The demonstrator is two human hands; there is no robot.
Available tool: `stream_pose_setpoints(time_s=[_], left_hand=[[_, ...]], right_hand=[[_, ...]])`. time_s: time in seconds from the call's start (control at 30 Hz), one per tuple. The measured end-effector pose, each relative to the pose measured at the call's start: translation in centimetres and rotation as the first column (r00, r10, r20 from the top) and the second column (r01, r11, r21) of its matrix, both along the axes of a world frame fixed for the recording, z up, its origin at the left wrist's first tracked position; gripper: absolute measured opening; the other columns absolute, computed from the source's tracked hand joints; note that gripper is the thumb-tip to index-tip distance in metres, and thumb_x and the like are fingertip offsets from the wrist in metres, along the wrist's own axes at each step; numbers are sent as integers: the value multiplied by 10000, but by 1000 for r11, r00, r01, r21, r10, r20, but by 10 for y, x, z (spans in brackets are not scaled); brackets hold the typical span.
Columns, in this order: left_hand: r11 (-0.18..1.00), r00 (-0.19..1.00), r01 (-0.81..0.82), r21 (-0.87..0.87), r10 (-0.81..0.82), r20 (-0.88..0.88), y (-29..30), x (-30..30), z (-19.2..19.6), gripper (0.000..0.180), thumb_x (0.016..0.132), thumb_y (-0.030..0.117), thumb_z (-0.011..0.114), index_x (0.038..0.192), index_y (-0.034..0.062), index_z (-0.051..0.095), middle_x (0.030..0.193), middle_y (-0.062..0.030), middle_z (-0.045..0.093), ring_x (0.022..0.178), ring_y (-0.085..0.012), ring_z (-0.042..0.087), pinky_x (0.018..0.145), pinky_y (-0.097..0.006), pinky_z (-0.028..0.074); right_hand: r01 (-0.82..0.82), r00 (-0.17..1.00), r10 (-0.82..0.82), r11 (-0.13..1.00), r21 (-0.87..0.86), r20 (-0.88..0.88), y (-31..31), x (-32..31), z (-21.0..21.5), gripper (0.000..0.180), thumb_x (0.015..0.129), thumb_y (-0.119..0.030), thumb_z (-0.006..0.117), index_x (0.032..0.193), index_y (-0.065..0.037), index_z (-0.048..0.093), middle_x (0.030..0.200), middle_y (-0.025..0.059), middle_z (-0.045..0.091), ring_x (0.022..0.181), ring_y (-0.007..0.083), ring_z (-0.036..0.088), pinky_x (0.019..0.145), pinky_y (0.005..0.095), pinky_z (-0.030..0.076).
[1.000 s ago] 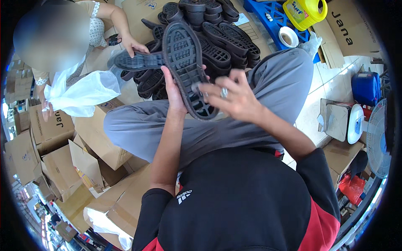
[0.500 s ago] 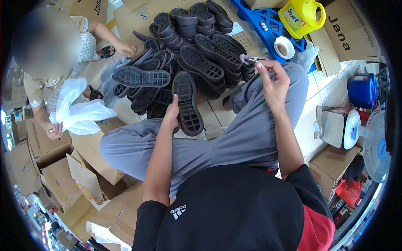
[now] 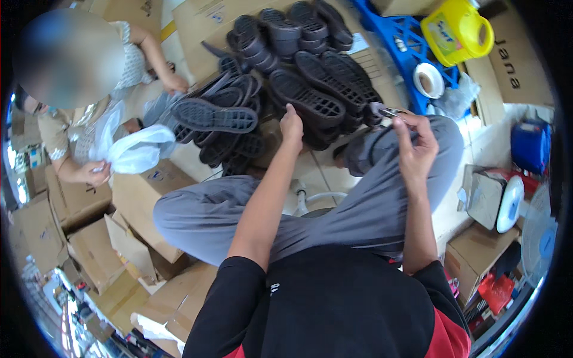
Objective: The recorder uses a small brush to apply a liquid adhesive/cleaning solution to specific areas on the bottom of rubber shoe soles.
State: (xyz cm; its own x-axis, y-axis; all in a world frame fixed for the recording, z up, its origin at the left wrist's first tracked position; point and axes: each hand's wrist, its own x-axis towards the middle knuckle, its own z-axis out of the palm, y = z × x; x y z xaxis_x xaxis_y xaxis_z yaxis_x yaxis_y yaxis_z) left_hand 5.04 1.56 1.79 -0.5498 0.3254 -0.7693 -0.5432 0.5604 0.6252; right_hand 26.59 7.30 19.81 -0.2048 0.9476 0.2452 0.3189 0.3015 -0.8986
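Note:
My left hand (image 3: 292, 126) grips the near-left edge of a dark brown shoe sole (image 3: 307, 98), thumb on top and the other fingers hidden. The sole lies over a stack of similar soles, its grid-patterned hollow side up. Further right, above my knee, my right hand (image 3: 415, 140) pinches a small metal tool (image 3: 388, 112) with a pale purple part at its tip; its exact kind is unclear. More soles stand in stacks behind, and a looser pile of soles (image 3: 215, 116) lies to the left.
At the left a person holds a white plastic bag (image 3: 140, 152), their other hand near the sole pile. Cardboard boxes (image 3: 155, 203) stand at the lower left. A blue plastic pallet (image 3: 388, 27), yellow jug (image 3: 456, 33) and white bowl (image 3: 428, 80) are at the far right.
My left hand has swung up and right, carrying the sole from my lap onto the stack. My right hand keeps its pinch on the tool. The view has shifted slightly.

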Motion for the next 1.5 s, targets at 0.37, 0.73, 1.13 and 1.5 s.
stream_pose_setpoints(time_s=[0.37,0.73,1.13,1.5], left_hand=[[732,729,-682,8,680,-77,-79,-132,-14,272,766,236,681,872,2,593,926,-100,618,637,-200,595,518,-355,461],[665,835,-496,559,188,517,-149,-83,118,310,774,237,570,993,18,563,948,-63,622,769,-164,586,685,-303,492],[626,878,-395,672,41,478,-142,42,201,872,641,209,525,1410,54,143,1354,-165,337,1084,-224,499,925,-442,393],[553,877,-135,822,-319,359,-110,66,206,739,893,558,286,1402,46,128,1407,-220,235,1175,-335,437,956,-508,372]], right_hand=[[12,996,-10,1000,-21,91,4,-15,5,106,795,-78,656,840,10,619,803,71,613,745,127,525,720,229,403],[330,900,-413,853,404,137,153,105,-7,162,770,-200,666,830,-50,680,706,73,647,606,120,564,580,255,446],[15,441,-237,966,257,866,223,130,-152,177,761,-290,607,785,-139,696,790,101,654,892,252,568,781,406,373],[640,768,-586,680,-358,258,208,160,-116,219,763,-317,659,821,-109,689,846,15,673,705,101,543,556,297,375]])
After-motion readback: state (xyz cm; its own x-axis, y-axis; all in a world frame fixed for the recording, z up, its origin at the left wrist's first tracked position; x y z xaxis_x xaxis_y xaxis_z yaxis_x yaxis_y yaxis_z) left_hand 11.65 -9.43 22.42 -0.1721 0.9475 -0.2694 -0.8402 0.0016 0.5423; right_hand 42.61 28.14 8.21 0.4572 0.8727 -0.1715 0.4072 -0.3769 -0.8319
